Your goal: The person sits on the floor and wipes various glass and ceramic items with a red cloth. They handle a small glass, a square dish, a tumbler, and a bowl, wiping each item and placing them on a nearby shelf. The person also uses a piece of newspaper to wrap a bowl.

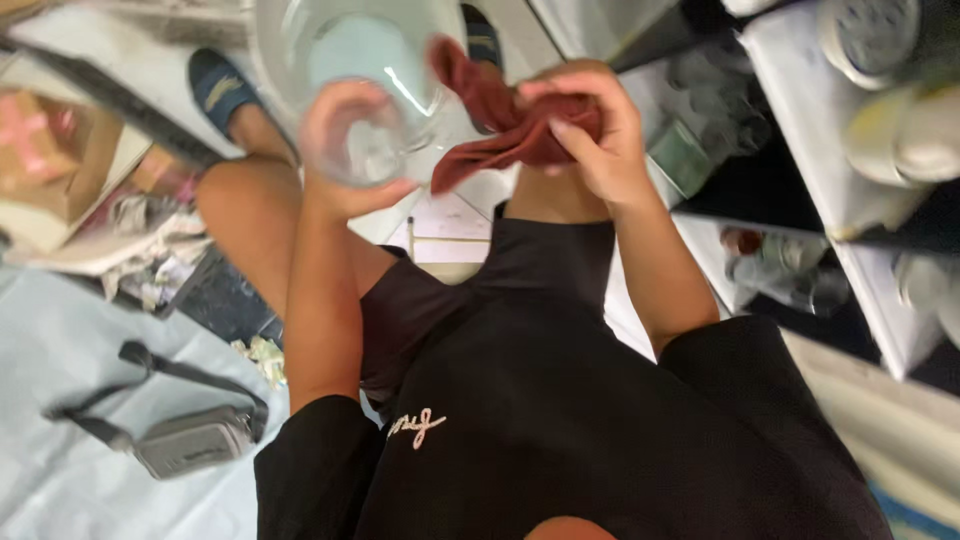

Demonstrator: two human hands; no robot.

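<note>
A clear, round glass bowl (350, 70), blurred, at 11 o'clock, is gripped by the left hand (345, 150), fingers curled round its base | a crumpled dark-red cloth (505, 125), touching the bowl's rim at 12 o'clock, is clutched in the closed right hand (590, 130) | a grey strapped pouch (190, 440) lies at 8 o'clock on a pale blue sheet (60, 350); white shelves (830, 150) stand at 2 o'clock.

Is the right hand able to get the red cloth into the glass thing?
Probably yes. The right hand grips the red cloth right beside the clear glass vessel that the left hand holds up. The cloth's corner already lies at the glass's edge, with nothing between them.
</note>
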